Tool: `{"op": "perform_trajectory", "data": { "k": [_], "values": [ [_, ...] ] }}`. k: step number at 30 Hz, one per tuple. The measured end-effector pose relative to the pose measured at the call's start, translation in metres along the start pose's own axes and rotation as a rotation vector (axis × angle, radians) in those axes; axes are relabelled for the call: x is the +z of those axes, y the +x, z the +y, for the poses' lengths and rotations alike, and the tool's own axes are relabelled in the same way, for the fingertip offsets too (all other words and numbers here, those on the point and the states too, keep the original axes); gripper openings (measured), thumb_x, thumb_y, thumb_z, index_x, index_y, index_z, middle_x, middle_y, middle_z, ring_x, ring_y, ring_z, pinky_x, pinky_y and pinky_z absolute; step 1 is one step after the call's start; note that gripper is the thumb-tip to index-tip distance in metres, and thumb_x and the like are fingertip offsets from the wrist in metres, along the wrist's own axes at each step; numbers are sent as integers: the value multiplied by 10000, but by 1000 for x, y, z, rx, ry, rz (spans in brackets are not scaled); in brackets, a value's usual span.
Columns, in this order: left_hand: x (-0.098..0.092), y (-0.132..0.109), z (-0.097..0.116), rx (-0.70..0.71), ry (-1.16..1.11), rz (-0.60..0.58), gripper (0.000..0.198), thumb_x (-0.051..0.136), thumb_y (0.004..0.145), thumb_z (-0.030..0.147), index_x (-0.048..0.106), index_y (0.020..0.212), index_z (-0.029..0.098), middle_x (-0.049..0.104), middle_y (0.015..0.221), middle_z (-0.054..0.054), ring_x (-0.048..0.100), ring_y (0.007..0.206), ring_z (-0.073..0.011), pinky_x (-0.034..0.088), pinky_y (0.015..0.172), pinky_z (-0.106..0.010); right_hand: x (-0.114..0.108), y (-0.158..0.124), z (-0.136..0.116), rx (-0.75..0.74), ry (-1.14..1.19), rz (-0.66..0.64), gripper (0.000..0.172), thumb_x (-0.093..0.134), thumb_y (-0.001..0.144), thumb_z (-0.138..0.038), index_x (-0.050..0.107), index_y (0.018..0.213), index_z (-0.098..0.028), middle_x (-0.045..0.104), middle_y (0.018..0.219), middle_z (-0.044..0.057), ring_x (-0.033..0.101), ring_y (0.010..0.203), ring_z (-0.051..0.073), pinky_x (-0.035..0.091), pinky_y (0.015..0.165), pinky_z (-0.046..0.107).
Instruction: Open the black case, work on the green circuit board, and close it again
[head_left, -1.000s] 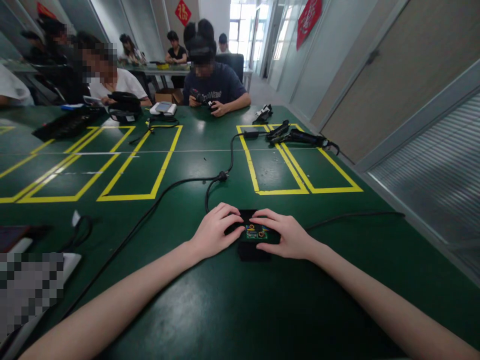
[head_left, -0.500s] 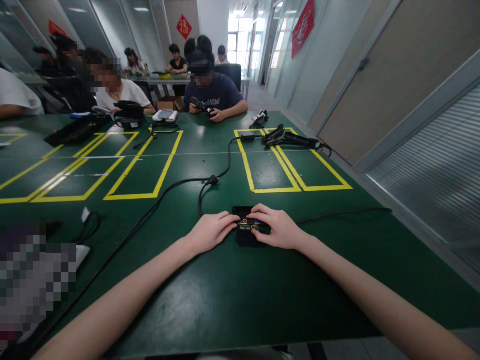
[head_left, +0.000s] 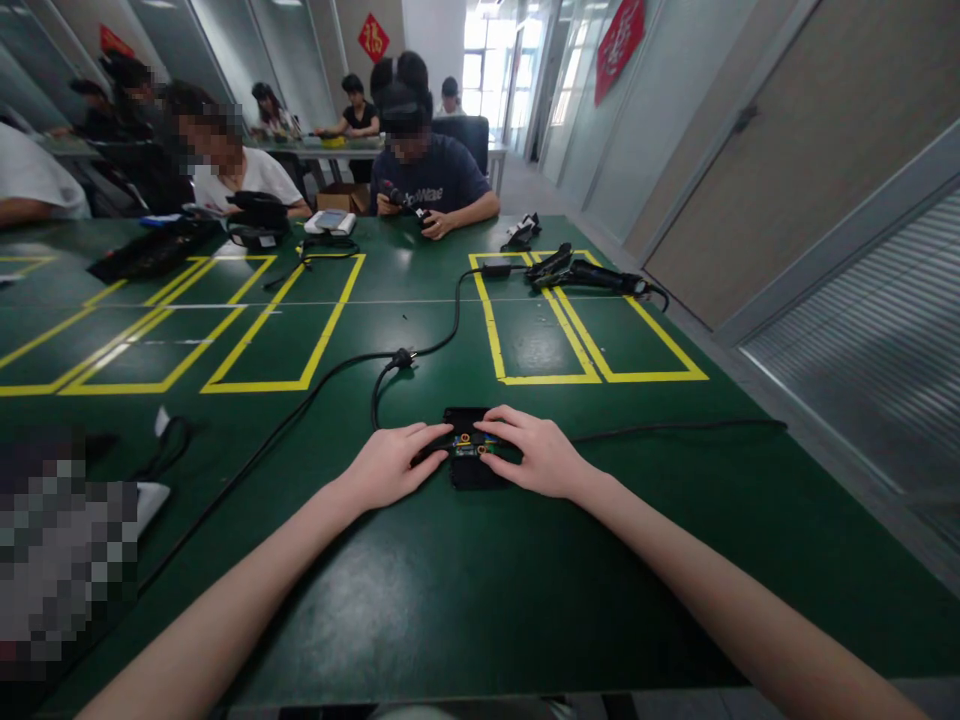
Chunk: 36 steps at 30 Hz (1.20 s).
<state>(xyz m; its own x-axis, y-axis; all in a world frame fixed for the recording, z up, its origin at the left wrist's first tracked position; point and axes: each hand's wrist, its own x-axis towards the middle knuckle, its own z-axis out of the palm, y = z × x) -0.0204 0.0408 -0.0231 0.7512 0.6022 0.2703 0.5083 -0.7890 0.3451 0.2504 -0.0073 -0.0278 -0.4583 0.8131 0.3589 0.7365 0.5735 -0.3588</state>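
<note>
On the table in front of me lies an opened black power adapter, with one casing half [head_left: 459,414] behind and the other casing half [head_left: 477,476] in front. Between them sits a green circuit board [head_left: 466,450] with orange ring-shaped coils. My left hand [head_left: 394,465] has its thumb and fingers closed at the board's left end, where a black cord runs in. Across the right part of the board, my right hand [head_left: 538,458] grips with thumb and fingers, hiding that end. A black cable [head_left: 675,427] leads off to the right from there.
A power cord with a plug [head_left: 403,358] crosses the table. Behind it are yellow tape outlines [head_left: 551,379] and a black handheld tool [head_left: 600,280]. A co-worker [head_left: 435,180] handles parts across the table. A blurred-out item [head_left: 67,570] lies at the left.
The opened adapter and both hands have shifted slightly left in view. The cord's plug has moved left too. My left fingers sit a little more apart around the board's end.
</note>
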Motion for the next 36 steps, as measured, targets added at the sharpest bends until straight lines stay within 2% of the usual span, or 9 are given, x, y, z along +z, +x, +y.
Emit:
{"op": "perform_trajectory", "data": {
  "k": [5, 10, 14, 17, 21, 25, 27, 33, 36],
  "values": [
    [-1, -4, 1, -65, -69, -23, 392, 526, 1060, 370, 625, 1414, 233, 763, 1029, -41, 712, 737, -150, 557, 705, -241, 1, -2, -5, 32, 23, 4, 321, 625, 986, -321, 698, 1272, -196, 689, 1264, 131, 736, 1019, 247, 633, 852, 386],
    [-3, -14, 4, -107, -169, 9, 390, 532, 1054, 348, 625, 1409, 216, 774, 1043, -51, 714, 733, -144, 557, 665, -228, -4, -5, -7, 10, 47, -10, 377, 594, 1021, -333, 647, 1379, -227, 653, 1348, 132, 716, 1129, 261, 631, 905, 398],
    [-9, -21, 7, -105, -217, 46, 328, 517, 1078, 360, 668, 1325, 207, 772, 1053, -56, 714, 736, -136, 558, 671, -224, -14, -13, -1, 43, 113, 48, 437, 576, 1024, -333, 592, 1444, -212, 670, 1297, 144, 736, 963, 225, 640, 778, 357],
    [-14, -21, 11, -28, -162, 86, 297, 471, 1105, 362, 711, 1168, 198, 740, 895, -30, 697, 720, -135, 528, 657, -217, -21, -16, 2, 32, 195, 129, 329, 571, 1016, -289, 679, 1318, -214, 730, 1113, 108, 717, 824, 184, 603, 685, 297],
    [-17, -21, 21, 81, -121, 184, 281, 454, 1114, 342, 684, 1095, 181, 713, 823, -19, 660, 655, -123, 473, 605, -216, -26, -17, -5, 16, 267, 199, 198, 568, 1018, -245, 746, 939, -205, 730, 766, 43, 672, 652, 157, 544, 621, 277],
    [-18, -24, 30, 110, -183, 98, 225, 528, 1076, 314, 678, 980, 177, 713, 778, -9, 644, 608, -113, 437, 560, -216, -27, -22, -14, -9, 286, 122, 263, 598, 991, -221, 651, 735, -200, 668, 640, 8, 600, 549, 125, 459, 548, 250],
    [-16, -24, 30, 100, -211, 56, 222, 532, 1071, 309, 690, 982, 180, 725, 789, -12, 661, 632, -118, 444, 571, -218, -25, -25, -15, -8, 281, 61, 267, 588, 995, -215, 645, 735, -195, 663, 643, 4, 598, 550, 119, 440, 544, 240],
    [-12, -22, 20, 19, -209, 43, 180, 575, 1038, 290, 715, 993, 187, 726, 812, -19, 664, 679, -134, 474, 605, -234, -20, -22, -9, 52, 249, -45, 269, 568, 1017, -257, 669, 776, -197, 693, 708, 17, 642, 625, 138, 462, 601, 249],
    [-12, -20, 17, 35, -153, 76, 159, 590, 1016, 269, 715, 974, 181, 731, 838, -43, 669, 778, -181, 521, 712, -303, -24, -19, -8, 49, 240, -84, 295, 554, 1034, -264, 660, 766, -201, 674, 709, 17, 622, 626, 144, 444, 584, 261]
  ]
}}
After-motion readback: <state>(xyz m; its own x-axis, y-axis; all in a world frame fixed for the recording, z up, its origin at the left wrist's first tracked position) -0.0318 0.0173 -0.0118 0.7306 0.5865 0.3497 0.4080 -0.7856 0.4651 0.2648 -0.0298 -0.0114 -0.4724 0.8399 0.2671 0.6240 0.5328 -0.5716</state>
